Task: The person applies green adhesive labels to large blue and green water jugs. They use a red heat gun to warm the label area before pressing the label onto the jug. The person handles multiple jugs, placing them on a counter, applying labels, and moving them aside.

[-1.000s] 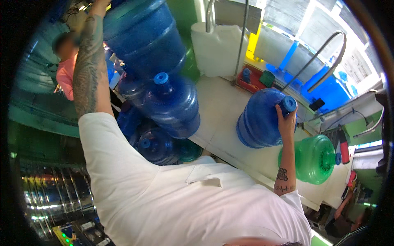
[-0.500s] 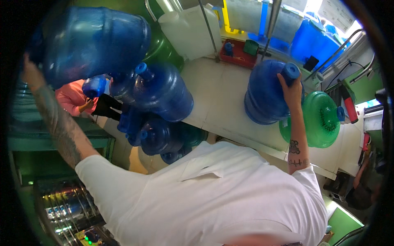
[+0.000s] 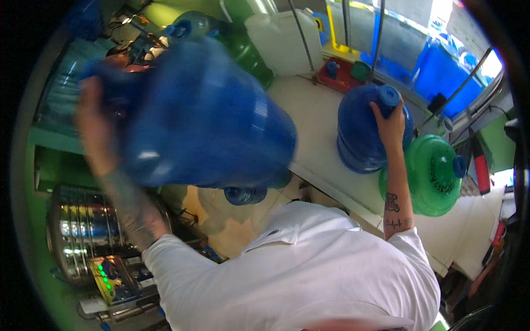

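A: Far left, a shiny steel tank (image 3: 77, 234), and above it the left hand (image 3: 93, 124). What's it got?

B: The neck end of a big blue jug (image 3: 212, 129)! The hand is closed on it, though blur hides exactly how the fingers wrap.

A: And the jug itself?

B: Up off the counter (image 3: 306, 118), almost on its side, neck to the left, base to the right, big across the middle of the view.

A: Moving right: a white can (image 3: 284, 44) at the back, then a red tray (image 3: 337, 83).

B: Now the right hand (image 3: 391, 127)! It's gripping a second blue jug (image 3: 359, 129) at the neck, just under the blue cap (image 3: 389, 96), thumb on the left side, fingers curled around the right.

A: Standing or lifted?

B: Standing upright on the white counter. Just right of it, partly behind the forearm, sits a green jug (image 3: 433, 174).
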A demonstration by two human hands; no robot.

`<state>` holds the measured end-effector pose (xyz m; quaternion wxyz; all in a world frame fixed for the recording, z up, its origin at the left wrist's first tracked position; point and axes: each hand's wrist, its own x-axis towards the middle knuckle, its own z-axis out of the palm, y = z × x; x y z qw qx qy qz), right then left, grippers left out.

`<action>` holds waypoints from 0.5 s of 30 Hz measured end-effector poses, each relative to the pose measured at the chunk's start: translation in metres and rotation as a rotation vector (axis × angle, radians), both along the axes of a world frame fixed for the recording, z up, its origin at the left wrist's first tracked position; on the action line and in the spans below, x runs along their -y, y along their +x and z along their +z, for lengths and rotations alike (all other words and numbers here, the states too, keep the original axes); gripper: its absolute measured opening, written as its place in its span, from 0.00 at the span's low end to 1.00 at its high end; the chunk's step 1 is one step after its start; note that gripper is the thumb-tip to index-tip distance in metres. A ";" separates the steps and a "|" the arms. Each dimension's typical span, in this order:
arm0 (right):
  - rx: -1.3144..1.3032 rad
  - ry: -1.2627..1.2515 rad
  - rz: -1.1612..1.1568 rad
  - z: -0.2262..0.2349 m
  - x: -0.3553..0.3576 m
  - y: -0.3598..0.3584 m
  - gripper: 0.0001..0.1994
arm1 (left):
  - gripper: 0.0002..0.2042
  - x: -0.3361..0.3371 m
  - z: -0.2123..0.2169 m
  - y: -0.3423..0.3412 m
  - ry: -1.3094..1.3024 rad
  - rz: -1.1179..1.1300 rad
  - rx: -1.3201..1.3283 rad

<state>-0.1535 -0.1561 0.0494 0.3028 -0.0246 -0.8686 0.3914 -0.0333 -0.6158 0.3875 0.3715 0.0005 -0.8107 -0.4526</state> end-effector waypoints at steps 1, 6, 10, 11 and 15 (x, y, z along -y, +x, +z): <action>0.009 -0.007 -0.003 0.001 0.000 0.001 0.38 | 0.21 -0.015 -0.038 -0.014 -0.028 0.099 0.003; 0.041 -0.031 0.020 -0.001 -0.001 0.003 0.39 | 0.27 -0.080 -0.223 -0.131 0.184 -0.510 0.124; 0.007 -0.051 0.063 0.004 0.000 0.006 0.39 | 0.33 -0.107 -0.314 -0.190 0.068 -0.445 0.158; -0.012 -0.075 0.080 0.009 0.002 0.008 0.39 | 0.35 -0.113 -0.324 -0.202 0.076 -0.507 0.073; -0.347 0.064 -0.099 0.039 0.042 0.024 0.34 | 0.42 -0.120 -0.334 -0.224 0.048 -0.576 0.012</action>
